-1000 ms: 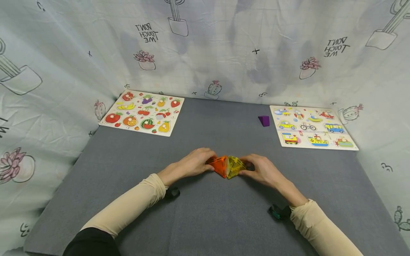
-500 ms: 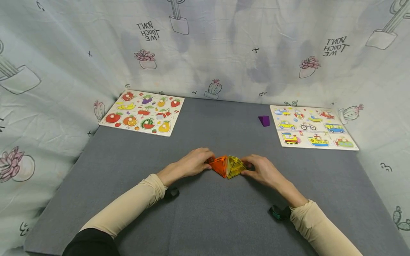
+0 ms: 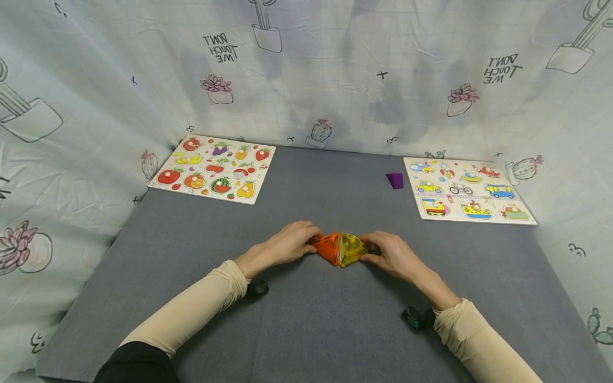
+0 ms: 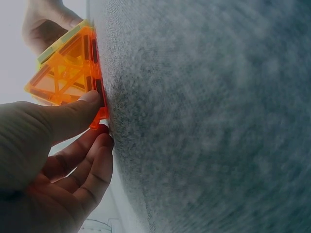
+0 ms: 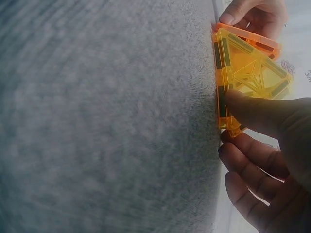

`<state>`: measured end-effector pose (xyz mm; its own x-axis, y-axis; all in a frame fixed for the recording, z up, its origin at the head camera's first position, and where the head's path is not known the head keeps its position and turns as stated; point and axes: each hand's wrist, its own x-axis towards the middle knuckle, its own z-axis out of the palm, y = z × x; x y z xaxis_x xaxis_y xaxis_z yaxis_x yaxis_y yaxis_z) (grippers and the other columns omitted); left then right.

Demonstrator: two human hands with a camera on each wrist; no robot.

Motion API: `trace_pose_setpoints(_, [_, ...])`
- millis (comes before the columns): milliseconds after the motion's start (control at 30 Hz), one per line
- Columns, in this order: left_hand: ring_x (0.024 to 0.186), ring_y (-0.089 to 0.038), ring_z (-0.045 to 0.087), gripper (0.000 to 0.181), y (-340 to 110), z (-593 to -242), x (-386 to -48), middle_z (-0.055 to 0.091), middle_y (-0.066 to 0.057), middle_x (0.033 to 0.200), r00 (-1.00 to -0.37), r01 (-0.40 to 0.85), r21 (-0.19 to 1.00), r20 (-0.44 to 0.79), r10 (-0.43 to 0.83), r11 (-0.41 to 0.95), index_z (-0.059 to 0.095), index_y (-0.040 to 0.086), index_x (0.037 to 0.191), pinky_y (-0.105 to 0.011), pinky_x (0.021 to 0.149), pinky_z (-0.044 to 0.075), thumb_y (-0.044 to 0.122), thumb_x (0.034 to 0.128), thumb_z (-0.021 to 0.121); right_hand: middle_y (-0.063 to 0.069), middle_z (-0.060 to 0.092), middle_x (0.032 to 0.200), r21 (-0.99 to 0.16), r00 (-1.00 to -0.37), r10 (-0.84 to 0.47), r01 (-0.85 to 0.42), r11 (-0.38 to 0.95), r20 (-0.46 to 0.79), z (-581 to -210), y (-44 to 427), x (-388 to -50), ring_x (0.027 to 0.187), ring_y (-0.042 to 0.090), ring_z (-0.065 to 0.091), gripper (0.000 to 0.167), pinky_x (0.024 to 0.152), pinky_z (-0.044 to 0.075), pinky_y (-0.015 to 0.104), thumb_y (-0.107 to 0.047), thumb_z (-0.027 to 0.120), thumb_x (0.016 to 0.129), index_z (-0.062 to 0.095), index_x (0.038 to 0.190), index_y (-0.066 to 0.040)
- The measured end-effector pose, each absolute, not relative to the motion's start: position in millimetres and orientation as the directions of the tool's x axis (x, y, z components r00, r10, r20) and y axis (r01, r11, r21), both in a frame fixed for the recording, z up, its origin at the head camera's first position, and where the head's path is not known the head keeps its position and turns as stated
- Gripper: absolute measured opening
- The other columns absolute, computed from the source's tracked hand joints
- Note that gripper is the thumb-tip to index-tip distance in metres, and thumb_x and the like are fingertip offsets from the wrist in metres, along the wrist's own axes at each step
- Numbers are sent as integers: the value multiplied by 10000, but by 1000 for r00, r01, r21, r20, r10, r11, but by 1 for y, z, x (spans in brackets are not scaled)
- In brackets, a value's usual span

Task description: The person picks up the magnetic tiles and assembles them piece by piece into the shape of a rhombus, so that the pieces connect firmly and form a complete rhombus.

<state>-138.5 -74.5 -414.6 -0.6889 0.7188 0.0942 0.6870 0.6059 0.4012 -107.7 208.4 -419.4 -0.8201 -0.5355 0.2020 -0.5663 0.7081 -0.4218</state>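
Orange translucent magnetic tiles (image 3: 329, 248) form a slanted, pyramid-like shape on the grey table. Yellow translucent magnetic tiles (image 3: 351, 250) make a similar shape right beside it, and the two meet along an upright seam. My left hand (image 3: 293, 243) pinches the outer corner of the orange piece; in the left wrist view its thumb (image 4: 90, 97) lies on the near face with the fingers curled behind. From the other side, my right hand (image 3: 394, 254) pinches the yellow piece, its thumb (image 5: 238, 102) on the near face. Dark magnets show along the tile edges.
A fruit puzzle board (image 3: 215, 169) lies at the back left, and a vehicle puzzle board (image 3: 466, 190) at the back right. Next to the latter sits a small purple wedge block (image 3: 395, 181). Printed curtains (image 3: 306, 74) hang behind the grey table (image 3: 297, 330).
Over the last second, the fingertips of both hands have slid slightly outward on the tiles. The orange and yellow pieces stay in place.
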Motion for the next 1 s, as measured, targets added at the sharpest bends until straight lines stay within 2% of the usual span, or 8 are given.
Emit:
trace_pose_setpoints(667, [902, -183, 618, 254, -75, -405, -139, 667, -70, 1025, -678, 705, 385, 116, 726, 596, 677, 72, 1104, -334, 789, 519, 168, 877, 736, 35, 713, 945, -431, -805, -537, -590, 682, 251, -412, 207, -107, 832, 153, 653, 367, 727, 537, 344, -154, 814, 788, 702, 1127, -72])
trace_pose_setpoints(1000, [891, -170, 606, 260, -74, -400, -141, 664, -55, 1030, -676, 711, 373, 130, 725, 596, 677, 87, 1119, -338, 802, 512, 185, 883, 730, 49, 716, 972, -467, -812, -523, -580, 668, 259, -410, 206, -106, 861, 188, 665, 348, 743, 548, 398, -139, 808, 794, 703, 1120, -76])
